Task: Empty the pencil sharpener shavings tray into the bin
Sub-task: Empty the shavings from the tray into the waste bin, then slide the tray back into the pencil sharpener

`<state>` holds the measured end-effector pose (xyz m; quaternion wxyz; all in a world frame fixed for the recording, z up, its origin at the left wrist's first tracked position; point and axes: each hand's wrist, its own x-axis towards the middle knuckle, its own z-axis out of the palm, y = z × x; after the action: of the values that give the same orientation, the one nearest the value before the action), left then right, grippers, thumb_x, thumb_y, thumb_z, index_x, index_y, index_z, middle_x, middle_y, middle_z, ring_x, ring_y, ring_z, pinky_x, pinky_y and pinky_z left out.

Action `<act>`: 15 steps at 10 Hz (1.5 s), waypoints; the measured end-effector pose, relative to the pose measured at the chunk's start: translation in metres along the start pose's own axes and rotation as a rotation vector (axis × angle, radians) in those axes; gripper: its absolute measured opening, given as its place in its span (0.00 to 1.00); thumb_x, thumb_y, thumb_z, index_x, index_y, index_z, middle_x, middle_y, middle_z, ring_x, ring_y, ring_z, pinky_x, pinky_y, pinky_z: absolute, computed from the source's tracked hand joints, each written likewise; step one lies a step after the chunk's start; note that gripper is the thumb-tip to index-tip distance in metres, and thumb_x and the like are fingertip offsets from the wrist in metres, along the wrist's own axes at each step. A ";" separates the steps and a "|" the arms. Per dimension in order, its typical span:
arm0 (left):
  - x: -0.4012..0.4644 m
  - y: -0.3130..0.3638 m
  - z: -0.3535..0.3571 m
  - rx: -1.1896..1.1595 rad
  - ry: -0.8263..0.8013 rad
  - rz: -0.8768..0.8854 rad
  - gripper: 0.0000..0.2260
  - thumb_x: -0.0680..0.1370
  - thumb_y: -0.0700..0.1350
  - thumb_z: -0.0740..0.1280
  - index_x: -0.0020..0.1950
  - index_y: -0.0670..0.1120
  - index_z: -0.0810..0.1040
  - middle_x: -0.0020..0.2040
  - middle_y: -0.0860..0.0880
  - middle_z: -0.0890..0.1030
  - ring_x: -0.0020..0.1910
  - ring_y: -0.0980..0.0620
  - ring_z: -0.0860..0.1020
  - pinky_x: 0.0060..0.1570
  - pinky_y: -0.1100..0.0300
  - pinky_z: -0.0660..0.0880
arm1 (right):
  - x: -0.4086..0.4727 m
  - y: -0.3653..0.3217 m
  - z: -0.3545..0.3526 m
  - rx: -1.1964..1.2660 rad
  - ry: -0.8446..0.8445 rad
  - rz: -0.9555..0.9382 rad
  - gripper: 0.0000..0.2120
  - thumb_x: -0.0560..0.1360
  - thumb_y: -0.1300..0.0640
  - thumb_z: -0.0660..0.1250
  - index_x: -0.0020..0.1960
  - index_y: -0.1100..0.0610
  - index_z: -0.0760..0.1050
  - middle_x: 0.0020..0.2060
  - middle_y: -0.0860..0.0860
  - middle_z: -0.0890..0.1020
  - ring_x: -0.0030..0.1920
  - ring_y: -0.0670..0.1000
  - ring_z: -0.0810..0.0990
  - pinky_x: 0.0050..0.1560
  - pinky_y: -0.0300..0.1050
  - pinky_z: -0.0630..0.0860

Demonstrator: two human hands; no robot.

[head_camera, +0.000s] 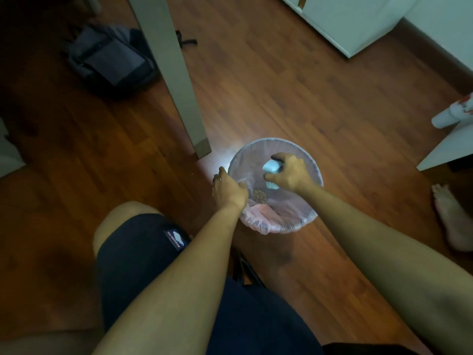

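A round bin (311,160) lined with a pale pink bag stands on the wooden floor in front of my knees. My right hand (290,172) hovers over its opening and grips a light blue pencil sharpener (270,170) from above. My left hand (229,190) is at the bin's left rim, back towards the camera, with its fingers curled inward over the liner. What those fingers hold is hidden. A small brown clump of shavings (259,194) shows just beyond the left fingertips, inside the bin.
A grey table leg (179,80) comes down to the floor just left of the bin. A dark backpack (110,57) lies behind it. White furniture (445,147) stands at the right, and another person's bare foot (451,216) rests nearby.
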<state>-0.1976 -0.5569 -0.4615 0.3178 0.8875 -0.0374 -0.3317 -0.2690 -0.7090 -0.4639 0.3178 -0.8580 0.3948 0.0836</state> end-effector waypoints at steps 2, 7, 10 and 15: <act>-0.023 0.023 -0.047 -0.111 -0.018 0.134 0.26 0.79 0.48 0.66 0.76 0.43 0.68 0.74 0.41 0.71 0.71 0.41 0.72 0.69 0.51 0.70 | -0.014 -0.032 -0.048 0.273 0.027 0.095 0.29 0.70 0.51 0.77 0.67 0.61 0.78 0.57 0.57 0.84 0.55 0.56 0.83 0.51 0.47 0.79; -0.155 0.024 -0.269 -0.430 0.494 0.519 0.14 0.79 0.50 0.68 0.61 0.46 0.81 0.48 0.54 0.81 0.42 0.64 0.77 0.50 0.66 0.76 | -0.118 -0.224 -0.131 0.873 -0.308 -0.283 0.11 0.76 0.54 0.71 0.56 0.59 0.80 0.48 0.58 0.79 0.44 0.53 0.82 0.41 0.41 0.79; -0.229 -0.032 -0.404 -0.448 0.862 0.618 0.10 0.77 0.48 0.70 0.54 0.44 0.83 0.40 0.57 0.81 0.36 0.70 0.78 0.39 0.78 0.72 | -0.176 -0.357 -0.129 0.908 -0.461 -0.607 0.17 0.73 0.51 0.75 0.59 0.55 0.78 0.50 0.54 0.82 0.46 0.52 0.82 0.57 0.51 0.81; -0.185 -0.079 -0.578 -0.449 1.040 0.360 0.43 0.63 0.57 0.81 0.74 0.46 0.69 0.70 0.47 0.75 0.67 0.49 0.75 0.67 0.53 0.72 | -0.206 -0.523 -0.086 0.675 -0.178 -0.830 0.30 0.63 0.54 0.83 0.63 0.59 0.80 0.53 0.53 0.84 0.50 0.49 0.84 0.48 0.43 0.84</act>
<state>0.0016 -0.1308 -0.0693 0.5254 0.8243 0.0445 0.2061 -0.0345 -0.3788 -0.0646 0.6143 -0.7816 -0.0006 -0.1081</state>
